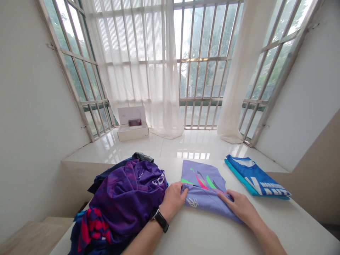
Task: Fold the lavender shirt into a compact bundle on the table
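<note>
A lavender shirt [204, 173] with green, pink and dark streaks lies partly folded on the white table [196, 237]. Its near part is doubled over and shows a white logo. My left hand [174, 198], with a black watch on the wrist, grips the left end of the folded part. At the right end, my right hand [239, 205] has its thumb on top of the cloth and its fingers closed on the edge.
Left of the lavender shirt is a heap of purple and dark clothes [130, 194]. Folded blue shirts [257, 177] lie at the right. Behind, a white box [132, 131] stands on the sill [170, 145] near curtains and barred windows.
</note>
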Available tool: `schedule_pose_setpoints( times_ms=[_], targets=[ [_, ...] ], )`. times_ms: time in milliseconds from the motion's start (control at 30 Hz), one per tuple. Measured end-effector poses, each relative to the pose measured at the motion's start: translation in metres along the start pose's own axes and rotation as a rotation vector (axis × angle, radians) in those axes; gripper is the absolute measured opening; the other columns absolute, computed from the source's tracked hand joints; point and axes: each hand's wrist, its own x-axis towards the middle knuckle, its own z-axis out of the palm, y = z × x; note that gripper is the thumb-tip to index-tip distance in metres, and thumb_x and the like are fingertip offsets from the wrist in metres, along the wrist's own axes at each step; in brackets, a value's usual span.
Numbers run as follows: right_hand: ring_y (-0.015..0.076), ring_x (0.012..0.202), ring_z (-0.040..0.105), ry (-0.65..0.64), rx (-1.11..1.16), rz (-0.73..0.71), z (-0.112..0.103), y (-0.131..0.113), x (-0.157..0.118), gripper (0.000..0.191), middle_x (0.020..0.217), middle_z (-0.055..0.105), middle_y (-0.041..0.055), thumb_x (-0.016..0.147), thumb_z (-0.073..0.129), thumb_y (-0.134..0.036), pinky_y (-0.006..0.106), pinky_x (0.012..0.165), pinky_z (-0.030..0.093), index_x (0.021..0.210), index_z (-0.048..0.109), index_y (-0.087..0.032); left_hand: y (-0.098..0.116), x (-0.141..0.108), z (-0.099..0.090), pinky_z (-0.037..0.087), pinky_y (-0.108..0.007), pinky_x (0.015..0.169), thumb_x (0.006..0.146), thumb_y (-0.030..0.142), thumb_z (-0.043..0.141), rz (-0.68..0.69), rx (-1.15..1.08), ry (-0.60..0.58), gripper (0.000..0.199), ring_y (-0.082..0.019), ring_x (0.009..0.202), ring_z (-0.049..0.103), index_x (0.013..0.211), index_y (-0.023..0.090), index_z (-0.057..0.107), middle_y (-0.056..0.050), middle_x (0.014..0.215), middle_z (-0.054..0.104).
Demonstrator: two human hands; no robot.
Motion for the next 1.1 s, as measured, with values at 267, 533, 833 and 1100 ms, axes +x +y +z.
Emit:
schedule_pose_setpoints(
  times_ms=[267, 533, 833, 1100],
  targets=[
    [0.0234, 0.065, 0.063, 0.012, -0.032, 0.02, -0.002, 0.001, 0.0, 0.052, 0.062, 0.065, 0.003, 0.081, 0.044, -0.074, 0.031, 0.06, 0.04, 0.06, 0.052, -0.027, -0.006, 0.004, 0.0, 0.043, -0.026, 0.069, 0.092, 0.023, 0.057, 0.008, -0.217, 0.052, 0.015, -0.018, 0.08, 0.065, 0.104, 0.02, 0.064, -0.005, 0.095, 0.07],
    [0.0217, 0.065, 0.061, 0.01, 0.044, -0.027, -0.001, 0.005, 0.003, 0.051, 0.061, 0.063, 0.001, 0.083, 0.043, -0.072, 0.03, 0.063, 0.04, 0.061, 0.049, -0.026, -0.012, 0.011, 0.006, 0.047, -0.024, 0.076, 0.094, 0.025, 0.055, 0.049, -0.322, 0.097, 0.012, -0.016, 0.083, 0.067, 0.1, 0.022, 0.064, 0.0, 0.094, 0.072],
    [0.0226, 0.066, 0.063, 0.046, 0.017, -0.002, 0.002, 0.005, 0.002, 0.048, 0.064, 0.067, 0.0021, 0.085, 0.044, -0.069, 0.03, 0.061, 0.038, 0.064, 0.051, -0.027, -0.013, 0.01, 0.008, 0.047, -0.026, 0.075, 0.092, 0.022, 0.054, 0.076, -0.346, 0.096, 0.02, -0.018, 0.083, 0.067, 0.104, 0.023, 0.07, -0.002, 0.091, 0.073],
    [0.0193, 0.064, 0.058, 0.022, 0.025, -0.06, -0.002, 0.006, 0.001, 0.047, 0.062, 0.062, -0.0001, 0.087, 0.044, -0.066, 0.029, 0.061, 0.037, 0.064, 0.049, -0.026, -0.01, 0.014, 0.007, 0.049, -0.025, 0.073, 0.093, 0.03, 0.055, 0.074, -0.425, 0.125, 0.017, -0.016, 0.077, 0.067, 0.093, 0.021, 0.07, -0.001, 0.086, 0.074]
  ],
)
